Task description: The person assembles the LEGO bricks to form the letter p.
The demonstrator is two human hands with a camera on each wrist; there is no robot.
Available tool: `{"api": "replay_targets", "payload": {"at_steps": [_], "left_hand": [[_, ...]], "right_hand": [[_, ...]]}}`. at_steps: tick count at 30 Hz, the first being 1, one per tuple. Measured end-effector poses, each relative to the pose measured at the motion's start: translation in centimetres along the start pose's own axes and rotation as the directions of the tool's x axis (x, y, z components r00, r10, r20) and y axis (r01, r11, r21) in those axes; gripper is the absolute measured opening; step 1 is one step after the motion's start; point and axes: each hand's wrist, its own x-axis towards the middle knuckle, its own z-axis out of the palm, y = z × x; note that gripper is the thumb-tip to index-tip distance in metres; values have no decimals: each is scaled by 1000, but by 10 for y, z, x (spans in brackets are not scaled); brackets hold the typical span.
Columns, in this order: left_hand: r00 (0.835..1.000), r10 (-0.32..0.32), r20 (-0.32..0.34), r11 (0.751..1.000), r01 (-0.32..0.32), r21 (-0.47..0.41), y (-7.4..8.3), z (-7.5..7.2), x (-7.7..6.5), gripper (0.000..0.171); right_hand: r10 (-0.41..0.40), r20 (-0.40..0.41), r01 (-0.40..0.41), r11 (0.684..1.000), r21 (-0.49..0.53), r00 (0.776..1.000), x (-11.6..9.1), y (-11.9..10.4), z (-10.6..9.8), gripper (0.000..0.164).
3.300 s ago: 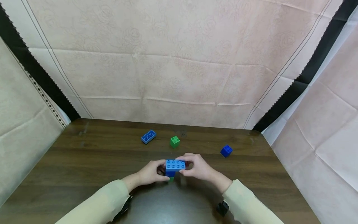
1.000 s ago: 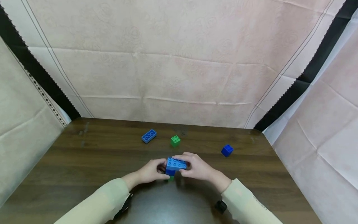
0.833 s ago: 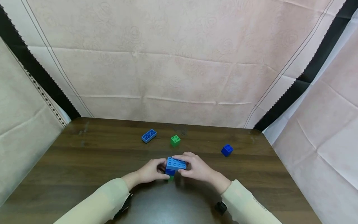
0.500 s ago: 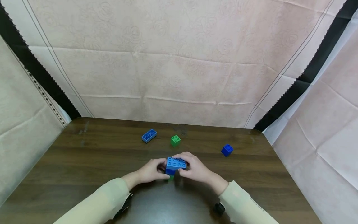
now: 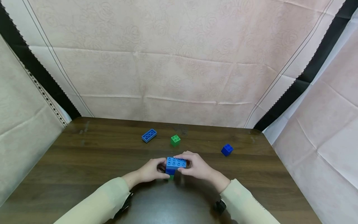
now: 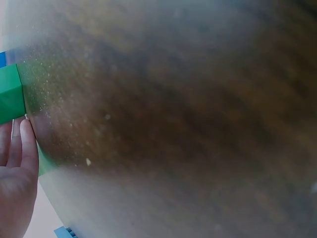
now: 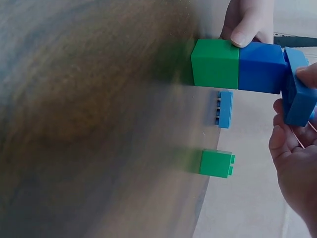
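My left hand (image 5: 149,171) grips a small stack in the middle of the wooden table: a green brick (image 7: 216,64) at the bottom with a dark blue brick (image 7: 261,68) on it. The thumb lies near the seam between these two. Over them sits a lighter blue 2x4 brick (image 5: 176,163), pinched by my right hand (image 5: 198,167) at its right end. That long brick overhangs the stack to the right and looks tilted against the dark blue one in the right wrist view. The left wrist view catches only the green brick's side and part of the left hand.
Toward the back of the table (image 5: 98,155) lie a blue 2x4 brick (image 5: 149,136) and a small green brick (image 5: 175,140). A small dark blue brick (image 5: 227,150) stands farther right. Pale cloth (image 5: 167,77) hangs beyond the back edge.
Over the last seconds the long blue brick has shifted slightly right and turned a little on the stack, the right hand moving with it. The left hand stays in place.
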Motion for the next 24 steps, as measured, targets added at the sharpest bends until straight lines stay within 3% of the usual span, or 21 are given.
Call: {"api": "replay_targets", "payload": {"at_steps": [14,24], "left_hand": [[1000,6,-4,1000,-6,-7,2,1,0,29],[1000,9,-10,1000,-9,-7,0,1,1,30]], "right_hand": [[-41,27,44,993,-106,999,1,0,-1,41],[-43,5,43,997,-56,999,1,3,2,40]]}}
